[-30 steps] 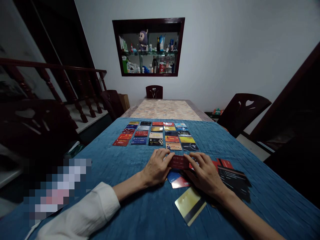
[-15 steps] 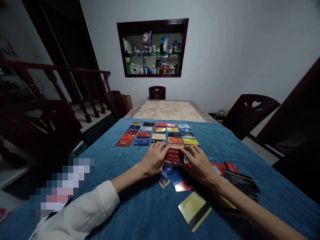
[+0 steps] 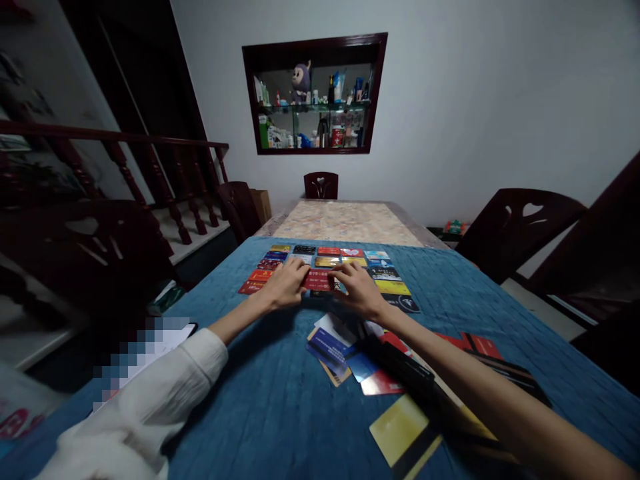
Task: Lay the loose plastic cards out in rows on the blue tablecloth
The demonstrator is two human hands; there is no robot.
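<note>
Over the card grid [image 3: 327,261], we are holding a red printed card [image 3: 317,280] between our left hand [image 3: 286,284], pinching its left edge, and our right hand [image 3: 361,291], pinching its right edge.

White characters [image 3: 317,275] on the held red card [image 3: 316,281], illegibly small.
</note>
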